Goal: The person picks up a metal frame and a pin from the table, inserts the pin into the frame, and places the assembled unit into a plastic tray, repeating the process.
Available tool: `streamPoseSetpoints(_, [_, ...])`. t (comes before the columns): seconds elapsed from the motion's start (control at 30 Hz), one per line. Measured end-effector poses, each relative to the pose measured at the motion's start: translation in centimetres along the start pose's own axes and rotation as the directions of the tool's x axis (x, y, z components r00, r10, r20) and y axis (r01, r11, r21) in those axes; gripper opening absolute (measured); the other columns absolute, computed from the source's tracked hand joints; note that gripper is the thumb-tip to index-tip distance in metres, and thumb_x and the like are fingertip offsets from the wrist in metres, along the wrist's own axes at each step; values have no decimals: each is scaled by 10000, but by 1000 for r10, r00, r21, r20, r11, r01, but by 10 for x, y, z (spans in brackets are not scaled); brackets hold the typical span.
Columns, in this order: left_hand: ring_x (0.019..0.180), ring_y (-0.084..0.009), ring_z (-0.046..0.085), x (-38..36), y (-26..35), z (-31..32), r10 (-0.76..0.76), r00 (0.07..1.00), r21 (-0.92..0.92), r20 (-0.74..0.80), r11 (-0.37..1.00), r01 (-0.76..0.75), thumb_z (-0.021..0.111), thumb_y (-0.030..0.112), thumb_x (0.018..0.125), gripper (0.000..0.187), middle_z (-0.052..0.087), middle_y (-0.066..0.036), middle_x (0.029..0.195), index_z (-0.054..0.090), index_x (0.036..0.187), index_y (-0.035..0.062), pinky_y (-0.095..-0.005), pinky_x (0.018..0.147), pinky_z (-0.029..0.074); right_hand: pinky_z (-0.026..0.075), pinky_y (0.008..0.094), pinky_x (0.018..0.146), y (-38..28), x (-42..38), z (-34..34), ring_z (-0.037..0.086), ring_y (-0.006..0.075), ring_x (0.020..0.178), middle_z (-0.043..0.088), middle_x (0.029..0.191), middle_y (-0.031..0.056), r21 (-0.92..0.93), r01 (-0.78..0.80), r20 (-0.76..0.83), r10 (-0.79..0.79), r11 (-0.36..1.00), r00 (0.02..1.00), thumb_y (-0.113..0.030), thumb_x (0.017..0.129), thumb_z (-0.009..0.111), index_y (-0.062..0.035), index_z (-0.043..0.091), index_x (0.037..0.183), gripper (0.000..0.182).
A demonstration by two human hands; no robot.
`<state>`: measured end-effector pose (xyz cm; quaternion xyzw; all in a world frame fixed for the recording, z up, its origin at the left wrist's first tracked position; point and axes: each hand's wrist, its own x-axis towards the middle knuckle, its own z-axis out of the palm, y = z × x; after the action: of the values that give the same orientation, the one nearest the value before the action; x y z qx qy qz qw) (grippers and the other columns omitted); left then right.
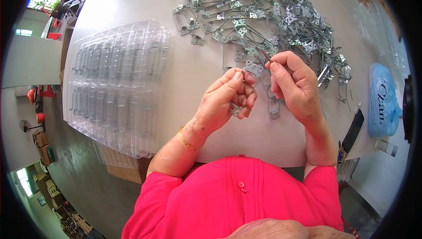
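Observation:
Near the middle of the view, my left hand (228, 93) has its fingers curled round a metal bracket (253, 69), whose plate sticks out above the fingertips; another metal plate end (235, 109) shows below them. Just to the right, my right hand (295, 80) pinches a thin dark rod-like tool (266, 56), its tip pointing up and left. The two hands are close together but apart. Behind them lies a large tangled heap of metal brackets (246, 23). On the left of the table, a clear plastic tray (154, 107) holds several metal brackets in rows.
The pale table (189, 76) lies under everything. At the right edge are a blue plastic bag (381, 100), a black phone-like object (353, 130) and clear plastic sheets (380, 32). A cardboard box (125, 173) stands below the table's left front edge.

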<state>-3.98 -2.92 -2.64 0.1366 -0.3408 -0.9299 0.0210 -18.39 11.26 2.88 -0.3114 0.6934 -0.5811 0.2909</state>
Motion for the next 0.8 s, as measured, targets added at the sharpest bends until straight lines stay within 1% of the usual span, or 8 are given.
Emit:
streamPoseSetpoints(0.2, [560,-149,529,0,-1,0,73,997,130,-15,989,-70,335,367,1132,380,625,-117,787,526,1163,40,-265,544,425,322,211,499,-3,-7,2,434,-11,574,510,640,-68,-69,3,18,-2,998,1000,-40,991,591,-21,639,951,65])
streamPoseSetpoints(0.27, [584,-126,529,-1,0,6,170,981,358,-96,925,-125,352,410,1128,415,614,-98,783,540,1151,41,-249,548,412,286,221,483,-5,-9,4,393,-21,564,482,631,-85,-79,-33,52,38,996,998,-39,985,594,-21,637,938,66])
streamPoseSetpoints(0.4, [607,-102,521,-2,-2,7,188,979,403,-76,904,-142,377,424,1123,420,608,-76,784,555,1149,44,-232,558,401,277,225,474,-1,-9,6,387,-22,553,482,628,-89,-46,-66,70,69,997,995,-42,983,599,-23,637,936,64])
streamPoseSetpoints(0.6, [649,-79,508,-5,-7,8,269,962,576,-52,795,-192,408,353,1129,352,616,-43,825,559,1173,39,-222,575,393,284,229,474,-1,-9,7,391,-20,552,506,633,-75,-78,-52,62,57,996,996,-49,978,606,-23,634,933,59])
streamPoseSetpoints(0.67, [652,-107,515,-3,-15,3,420,907,739,-20,618,-269,477,244,1111,246,615,-56,822,563,1145,17,-264,583,425,315,230,475,-3,-9,6,423,-10,545,531,634,-57,-105,-64,78,72,992,994,-59,983,599,-20,630,938,67])
streamPoseSetpoints(0.7, [652,-107,515,0,-16,0,419,908,739,-20,618,-269,477,244,1111,246,615,-56,822,563,1145,17,-264,583,425,315,230,475,-4,-9,6,423,-10,545,531,634,-57,-105,-64,77,72,992,994,-59,983,599,-20,630,938,67])
streamPoseSetpoints(0.77, [635,-197,533,6,-16,-4,635,715,905,294,55,-421,560,116,1058,123,603,-100,806,580,1092,-1,-333,596,454,351,234,480,-6,-8,7,468,6,544,555,632,-36,-52,-92,102,97,994,990,-75,993,584,-19,629,942,89])
streamPoseSetpoints(0.8, [635,-197,533,5,-16,-3,634,715,905,294,55,-422,560,116,1058,123,603,-100,806,580,1092,-1,-333,596,454,351,234,480,-6,-8,6,468,6,544,555,632,-36,-53,-93,101,97,994,990,-75,993,584,-19,629,942,89])
